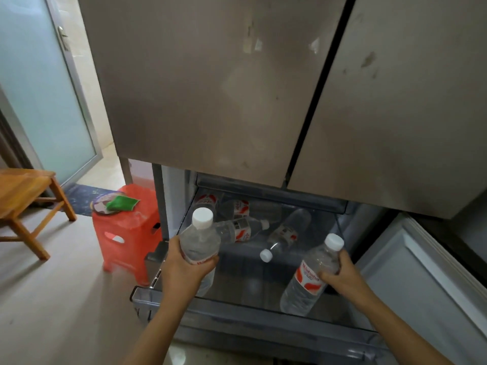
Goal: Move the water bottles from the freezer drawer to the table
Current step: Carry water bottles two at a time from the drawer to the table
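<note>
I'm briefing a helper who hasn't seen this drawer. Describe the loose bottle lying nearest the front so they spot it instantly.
Under the fridge doors, the open freezer drawer holds several loose bottles. Between the left bottle in the left hand and the right bottle in the right hand, one loose bottle lies diagonally. It alone points its white cap toward the drawer's front.

freezer drawer | four water bottles lying inside
</note>
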{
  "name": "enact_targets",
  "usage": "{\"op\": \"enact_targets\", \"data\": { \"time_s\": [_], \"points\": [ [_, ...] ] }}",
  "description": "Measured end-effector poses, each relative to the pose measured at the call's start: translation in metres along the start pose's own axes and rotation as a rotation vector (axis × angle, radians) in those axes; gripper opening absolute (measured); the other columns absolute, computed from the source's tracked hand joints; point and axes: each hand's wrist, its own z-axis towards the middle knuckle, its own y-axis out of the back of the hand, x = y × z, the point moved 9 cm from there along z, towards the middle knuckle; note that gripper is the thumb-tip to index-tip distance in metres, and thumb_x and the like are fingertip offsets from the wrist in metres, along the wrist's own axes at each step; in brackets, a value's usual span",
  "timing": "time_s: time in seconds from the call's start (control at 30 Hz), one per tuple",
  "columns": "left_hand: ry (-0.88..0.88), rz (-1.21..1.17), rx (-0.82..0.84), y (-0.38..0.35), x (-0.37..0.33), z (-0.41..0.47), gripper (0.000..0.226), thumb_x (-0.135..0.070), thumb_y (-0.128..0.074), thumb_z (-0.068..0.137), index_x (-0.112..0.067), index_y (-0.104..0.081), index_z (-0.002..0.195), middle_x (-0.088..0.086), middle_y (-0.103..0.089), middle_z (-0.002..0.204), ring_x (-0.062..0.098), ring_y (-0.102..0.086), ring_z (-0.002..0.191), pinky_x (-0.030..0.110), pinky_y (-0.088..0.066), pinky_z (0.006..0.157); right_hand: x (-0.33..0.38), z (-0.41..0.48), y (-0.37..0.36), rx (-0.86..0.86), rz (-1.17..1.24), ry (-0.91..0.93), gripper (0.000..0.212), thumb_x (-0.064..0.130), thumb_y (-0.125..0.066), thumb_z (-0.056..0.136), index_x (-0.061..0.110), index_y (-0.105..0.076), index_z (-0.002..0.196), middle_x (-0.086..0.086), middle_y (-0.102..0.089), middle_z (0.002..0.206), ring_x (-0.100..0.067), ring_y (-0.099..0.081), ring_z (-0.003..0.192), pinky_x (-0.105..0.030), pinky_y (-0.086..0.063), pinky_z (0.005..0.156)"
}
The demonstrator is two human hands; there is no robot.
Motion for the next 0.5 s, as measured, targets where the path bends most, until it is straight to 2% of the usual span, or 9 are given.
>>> {"op": "enact_targets", "data": {
  "time_s": [0.07, 0.13, 0.2, 0.23, 0.3, 0.37, 0.5],
  "points": [
    [0.007, -0.018, 0.022, -0.002, 0.002, 0.001, 0.074, -0.020, -0.088, 0.053, -0.019, -0.044, 0.112, 0.005, -0.055, 0.109, 0.025, -0.053, 0.099, 0.042, -0.046, 0.089, 0.011, -0.014, 0.002, -0.061, 0.012, 0.025, 0.043, -0.007, -0.067, 0.075, 0.025, -0.043, 0.091, 0.009, -0.054, 0.090, -0.012, -0.055, 0.088, -0.035, -0.047, 0.086],
    [0.005, -0.029, 0.025, -0.002, 0.002, 0.001, 0.076, -0.026, -0.084, 0.046, -0.019, -0.045, 0.111, 0.008, -0.058, 0.110, 0.028, -0.056, 0.099, 0.042, -0.046, 0.088, 0.014, -0.022, 0.003, -0.126, 0.043, 0.027, 0.044, -0.003, -0.070, 0.073, 0.029, -0.042, 0.086, 0.009, -0.054, 0.090, -0.014, -0.056, 0.090, -0.037, -0.047, 0.088],
    [0.008, -0.016, 0.049, -0.004, 0.002, 0.001, 0.077, -0.017, -0.089, 0.051, -0.016, -0.045, 0.114, 0.012, -0.058, 0.117, 0.032, -0.056, 0.104, 0.044, -0.045, 0.090, 0.010, -0.024, 0.003, -0.201, 0.030, 0.008, 0.043, 0.008, -0.076, 0.071, 0.025, -0.044, 0.094, 0.007, -0.056, 0.096, -0.017, -0.056, 0.098, -0.037, -0.047, 0.091],
    [-0.001, -0.007, 0.069, -0.006, 0.001, 0.000, 0.073, -0.013, -0.087, 0.056, -0.014, -0.045, 0.116, 0.013, -0.057, 0.119, 0.033, -0.055, 0.106, 0.044, -0.044, 0.090, 0.004, -0.028, 0.003, -0.235, -0.001, -0.024, 0.049, 0.016, -0.079, 0.068, 0.020, -0.044, 0.102, 0.005, -0.056, 0.100, -0.017, -0.056, 0.100, -0.037, -0.048, 0.091],
    [-0.010, 0.009, 0.073, -0.005, 0.001, 0.000, 0.071, -0.011, -0.084, 0.060, -0.009, -0.045, 0.120, 0.015, -0.056, 0.120, 0.034, -0.054, 0.108, 0.046, -0.044, 0.091, 0.002, -0.026, -0.004, -0.218, -0.063, -0.032, 0.076, 0.039, -0.081, 0.056, 0.010, -0.044, 0.115, 0.000, -0.059, 0.109, -0.017, -0.059, 0.103, -0.041, -0.050, 0.092],
    [-0.015, 0.001, 0.094, -0.007, 0.001, 0.000, 0.072, -0.012, -0.083, 0.061, -0.009, -0.043, 0.121, 0.016, -0.055, 0.122, 0.035, -0.054, 0.109, 0.048, -0.044, 0.092, -0.004, -0.024, -0.011, -0.183, -0.105, -0.041, 0.088, 0.047, -0.079, 0.048, 0.011, -0.044, 0.121, -0.002, -0.060, 0.113, -0.017, -0.059, 0.105, -0.043, -0.050, 0.093],
    [-0.030, -0.050, 0.123, -0.008, 0.001, 0.000, 0.066, -0.013, -0.083, 0.062, -0.014, -0.043, 0.116, 0.014, -0.054, 0.120, 0.034, -0.052, 0.108, 0.048, -0.044, 0.092, 0.003, -0.037, -0.016, -0.206, -0.183, -0.007, 0.075, 0.048, -0.078, 0.052, 0.019, -0.048, 0.114, 0.006, -0.063, 0.105, -0.012, -0.061, 0.101, -0.036, -0.052, 0.091]
  ]
}}
